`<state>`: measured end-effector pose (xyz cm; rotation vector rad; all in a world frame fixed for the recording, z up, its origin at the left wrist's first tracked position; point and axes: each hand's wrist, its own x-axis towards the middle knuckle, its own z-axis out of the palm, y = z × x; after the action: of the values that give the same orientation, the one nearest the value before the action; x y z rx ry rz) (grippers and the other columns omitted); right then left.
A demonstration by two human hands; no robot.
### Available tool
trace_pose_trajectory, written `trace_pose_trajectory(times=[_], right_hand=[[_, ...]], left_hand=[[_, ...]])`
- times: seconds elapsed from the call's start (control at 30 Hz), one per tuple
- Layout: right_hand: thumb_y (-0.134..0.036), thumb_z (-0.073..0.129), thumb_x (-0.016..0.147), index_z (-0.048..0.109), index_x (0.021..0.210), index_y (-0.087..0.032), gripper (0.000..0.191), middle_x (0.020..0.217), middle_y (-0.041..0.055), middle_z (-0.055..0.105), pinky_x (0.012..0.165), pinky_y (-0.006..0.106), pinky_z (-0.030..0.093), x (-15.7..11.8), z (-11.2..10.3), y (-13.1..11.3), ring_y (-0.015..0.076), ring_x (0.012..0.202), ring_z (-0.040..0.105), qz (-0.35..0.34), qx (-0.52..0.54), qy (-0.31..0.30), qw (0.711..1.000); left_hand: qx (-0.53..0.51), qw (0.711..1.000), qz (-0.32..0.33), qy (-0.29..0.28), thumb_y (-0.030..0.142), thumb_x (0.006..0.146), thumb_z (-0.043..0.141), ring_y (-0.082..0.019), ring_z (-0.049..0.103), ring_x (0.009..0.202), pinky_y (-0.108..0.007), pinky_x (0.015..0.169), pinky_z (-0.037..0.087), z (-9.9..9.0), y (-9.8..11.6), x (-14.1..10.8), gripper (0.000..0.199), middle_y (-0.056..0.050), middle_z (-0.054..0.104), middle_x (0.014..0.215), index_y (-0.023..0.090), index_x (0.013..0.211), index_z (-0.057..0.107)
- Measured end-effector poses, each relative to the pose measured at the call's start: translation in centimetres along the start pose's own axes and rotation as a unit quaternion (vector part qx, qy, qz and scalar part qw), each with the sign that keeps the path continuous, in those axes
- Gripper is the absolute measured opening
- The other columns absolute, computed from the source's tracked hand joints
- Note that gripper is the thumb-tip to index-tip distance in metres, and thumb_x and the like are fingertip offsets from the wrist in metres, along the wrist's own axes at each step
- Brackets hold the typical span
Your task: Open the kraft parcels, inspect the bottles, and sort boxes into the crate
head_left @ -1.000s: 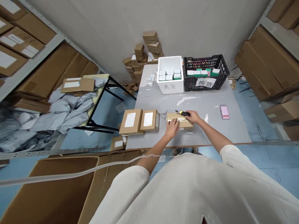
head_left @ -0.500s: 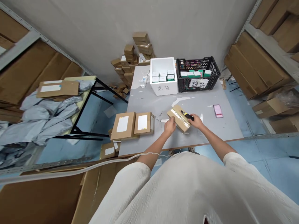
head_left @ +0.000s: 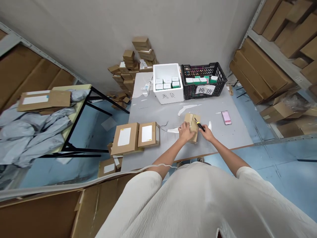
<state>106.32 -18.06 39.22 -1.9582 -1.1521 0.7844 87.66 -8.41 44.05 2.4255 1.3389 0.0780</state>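
Observation:
A small taped cardboard box (head_left: pixel 192 118) lies on the grey table in front of me. My left hand (head_left: pixel 185 132) holds it from the left, fingers over its top. In my right hand (head_left: pixel 207 133) is a black and yellow utility knife (head_left: pixel 200 126), gripped by the handle. The knife's tip meets the top of the box near the tape seam. What is inside the box is hidden.
Two labelled cartons (head_left: pixel 125 137) sit at the table's left. A white foam box (head_left: pixel 168 96) and a black crate (head_left: pixel 205 89), both holding small white-and-green boxes, stand behind. A pink phone-like item (head_left: pixel 226 117) lies right. A white cable (head_left: pixel 99 181) crosses below.
The box has been turned so it points more nearly away from me. My left hand has shifted from its near edge onto its top. The knife has moved along with my right hand.

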Motion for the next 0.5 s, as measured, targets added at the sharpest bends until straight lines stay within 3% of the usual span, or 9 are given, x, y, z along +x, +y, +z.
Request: trace_pose_trajectory(times=[0.1, 0.23, 0.37, 0.5], right_hand=[[-0.061, 0.055, 0.093, 0.059, 0.122, -0.025, 0.047, 0.125, 0.0123, 0.074, 0.097, 0.048, 0.058, 1.3, -0.6, 0.3, 0.0313, 0.11, 0.071, 0.006, 0.006, 0.033, 0.999], [-0.058, 0.055, 0.094, 0.06, 0.124, -0.023, 0.046, 0.138, 0.0154, 0.068, 0.109, 0.048, 0.053, 2.9, -1.0, 0.5, 0.0311, 0.128, 0.065, -0.011, -0.003, 0.052, 0.999], [-0.058, 0.059, 0.093, 0.062, 0.12, -0.027, 0.041, 0.15, 0.0132, 0.062, 0.117, 0.052, 0.048, 3.5, -1.2, 0.6, 0.0324, 0.146, 0.055, -0.025, -0.025, 0.068, 0.997], [-0.059, 0.058, 0.093, 0.061, 0.12, -0.028, 0.041, 0.132, 0.0095, 0.072, 0.111, 0.05, 0.053, 3.0, -1.1, 0.4, 0.0301, 0.128, 0.066, -0.001, 0.021, 0.026, 0.999]], left_hand=[[0.006, 1.0, 0.022, -0.015, 0.059, 0.091, 0.074, -0.043, 0.041, 0.149, -0.054, 0.119, 0.031, 0.9, 1.5, -0.6, 0.085, -0.021, 0.046, 0.161, 0.024, 0.162, 0.041], [0.023, 0.997, 0.053, -0.048, 0.05, 0.085, 0.084, -0.043, 0.042, 0.15, -0.056, 0.122, 0.03, 1.9, 1.7, -0.7, 0.096, -0.022, 0.041, 0.165, 0.026, 0.165, 0.036], [0.035, 0.989, 0.108, -0.1, 0.03, 0.084, 0.082, -0.043, 0.04, 0.154, -0.06, 0.121, 0.031, 1.8, -0.3, -0.1, 0.099, -0.023, 0.038, 0.167, 0.029, 0.168, 0.03], [0.087, 0.97, 0.187, -0.129, 0.005, 0.079, 0.07, -0.037, 0.031, 0.162, -0.062, 0.127, 0.024, 0.5, -2.9, -0.1, 0.106, -0.021, 0.032, 0.174, 0.03, 0.171, 0.022]])
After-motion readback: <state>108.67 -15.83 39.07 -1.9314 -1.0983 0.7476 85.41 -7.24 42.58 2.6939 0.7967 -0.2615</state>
